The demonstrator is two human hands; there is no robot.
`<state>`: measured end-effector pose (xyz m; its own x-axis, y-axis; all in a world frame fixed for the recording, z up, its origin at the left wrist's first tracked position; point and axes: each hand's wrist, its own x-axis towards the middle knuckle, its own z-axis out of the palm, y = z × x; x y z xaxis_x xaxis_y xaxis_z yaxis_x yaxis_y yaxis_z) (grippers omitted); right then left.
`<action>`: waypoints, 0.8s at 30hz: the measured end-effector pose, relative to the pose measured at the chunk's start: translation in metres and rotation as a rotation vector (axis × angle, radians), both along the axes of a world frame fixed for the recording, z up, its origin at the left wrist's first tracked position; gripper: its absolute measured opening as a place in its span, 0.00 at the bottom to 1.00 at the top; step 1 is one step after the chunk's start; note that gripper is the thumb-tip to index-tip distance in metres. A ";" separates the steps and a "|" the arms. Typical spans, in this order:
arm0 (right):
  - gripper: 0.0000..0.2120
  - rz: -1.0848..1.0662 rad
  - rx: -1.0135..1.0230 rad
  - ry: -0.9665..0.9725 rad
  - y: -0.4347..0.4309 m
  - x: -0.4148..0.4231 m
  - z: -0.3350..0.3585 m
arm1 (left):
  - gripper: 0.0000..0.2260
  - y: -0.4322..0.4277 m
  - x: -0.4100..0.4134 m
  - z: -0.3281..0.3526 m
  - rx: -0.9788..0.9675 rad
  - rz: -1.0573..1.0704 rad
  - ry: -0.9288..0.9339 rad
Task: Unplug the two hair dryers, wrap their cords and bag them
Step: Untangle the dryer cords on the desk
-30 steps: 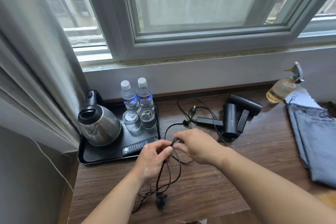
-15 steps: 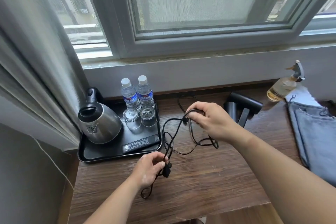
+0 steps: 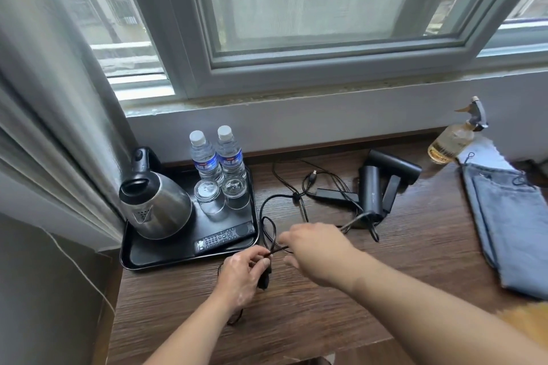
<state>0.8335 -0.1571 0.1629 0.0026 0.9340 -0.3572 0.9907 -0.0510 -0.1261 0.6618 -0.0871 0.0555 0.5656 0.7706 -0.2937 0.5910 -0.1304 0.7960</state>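
Two black hair dryers lie on the wooden desk, one (image 3: 370,192) in front and another (image 3: 396,164) behind it. A black cord (image 3: 268,216) runs from them across the desk in loops. My left hand (image 3: 244,274) pinches gathered loops of this cord, with the plug hanging just below its fingers. My right hand (image 3: 318,249) hovers beside it, blurred, with the cord passing under its fingers; whether it grips the cord is unclear. Two grey cloth bags (image 3: 510,222) lie flat at the right.
A black tray (image 3: 166,255) at the left carries a steel kettle (image 3: 154,204), two water bottles (image 3: 218,154), two glasses and a remote (image 3: 224,237). A spray bottle (image 3: 453,136) stands at the back right. A thin adapter with its own cable (image 3: 332,194) lies near the dryers.
My right hand has come back from near the dryers toward my left hand, laying another cord loop there. My left hand stayed near the tray's front corner, holding the bundle.
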 end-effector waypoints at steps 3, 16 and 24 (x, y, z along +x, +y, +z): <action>0.10 -0.020 -0.013 0.003 0.004 -0.003 -0.022 | 0.15 0.000 -0.003 0.001 -0.004 0.017 -0.038; 0.08 -0.272 0.162 0.549 0.002 0.032 -0.001 | 0.09 0.006 0.006 0.012 0.038 -0.140 -0.069; 0.06 -0.558 0.255 0.800 -0.029 0.098 0.025 | 0.22 0.014 -0.031 -0.010 -0.099 0.058 0.044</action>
<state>0.9311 -0.1865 0.1875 0.3097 0.9214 -0.2348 0.4532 -0.3601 -0.8154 0.6306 -0.0727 0.0456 0.5056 0.7679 -0.3933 0.6300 -0.0171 0.7764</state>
